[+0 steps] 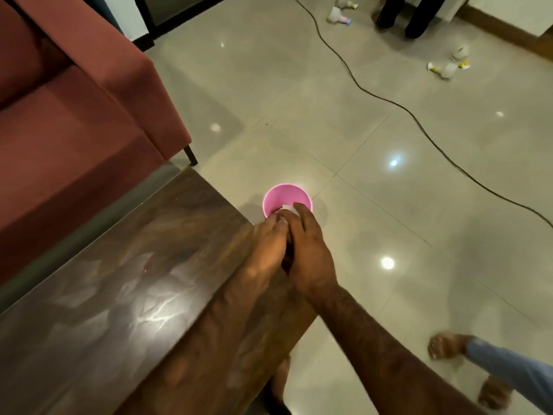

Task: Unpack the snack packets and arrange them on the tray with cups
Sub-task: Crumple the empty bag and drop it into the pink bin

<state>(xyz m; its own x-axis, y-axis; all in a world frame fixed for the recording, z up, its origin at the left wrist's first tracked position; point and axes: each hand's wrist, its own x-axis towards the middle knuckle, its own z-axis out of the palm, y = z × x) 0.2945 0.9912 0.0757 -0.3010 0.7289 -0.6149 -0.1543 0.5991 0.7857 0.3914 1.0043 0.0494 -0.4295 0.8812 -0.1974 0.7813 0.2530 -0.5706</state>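
My left hand (264, 250) and my right hand (309, 253) are pressed together just past the corner of the wooden table (125, 283). They are held over a pink bin (284, 193) that stands on the floor. A small white scrap (288, 208) shows at my fingertips inside the bin's rim. Something dark sits between my palms, too hidden to name. No tray, cup or snack packet is in view.
A red sofa (74, 109) stands at the left, close to the table. A black cable (398, 106) runs across the tiled floor. Crumpled white litter (447, 68) lies at the far right. Someone's sandalled feet (446, 345) are at the lower right, and dark trouser legs (401, 16) stand at the top.
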